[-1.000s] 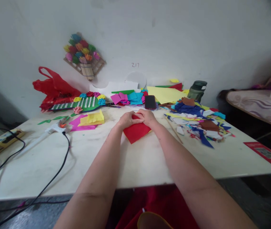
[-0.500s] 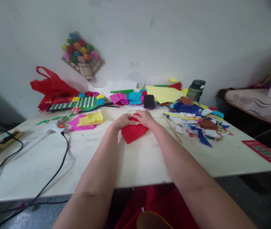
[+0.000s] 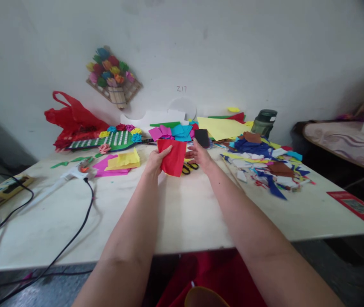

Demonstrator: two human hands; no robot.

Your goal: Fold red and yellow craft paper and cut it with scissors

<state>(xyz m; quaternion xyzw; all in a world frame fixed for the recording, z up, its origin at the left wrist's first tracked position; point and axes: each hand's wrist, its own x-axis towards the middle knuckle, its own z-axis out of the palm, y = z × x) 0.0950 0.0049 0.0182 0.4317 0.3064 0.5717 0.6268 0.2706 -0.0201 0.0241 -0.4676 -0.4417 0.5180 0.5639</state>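
Observation:
My left hand (image 3: 155, 161) pinches a folded red paper (image 3: 173, 157) by its left edge and holds it upright above the white table (image 3: 182, 213). To the right of the paper my right hand (image 3: 199, 155) hovers with its fingers spread, holding nothing. Just below that hand, yellow-handled scissors (image 3: 188, 167) lie on the table. A dark phone (image 3: 202, 137) lies just beyond my right hand.
Coloured paper scraps (image 3: 265, 164) lie heaped at the right, with a dark green jar (image 3: 264, 123) behind. Pink and yellow sheets (image 3: 119, 163) lie left, near a red plastic bag (image 3: 71, 119). Black cables (image 3: 73, 230) and a power strip (image 3: 1, 192) cross the left side.
The red paper was pressed flat on the table under both hands. My left hand has lifted it upright, my right hand has let go and opened, and the scissors beneath now show.

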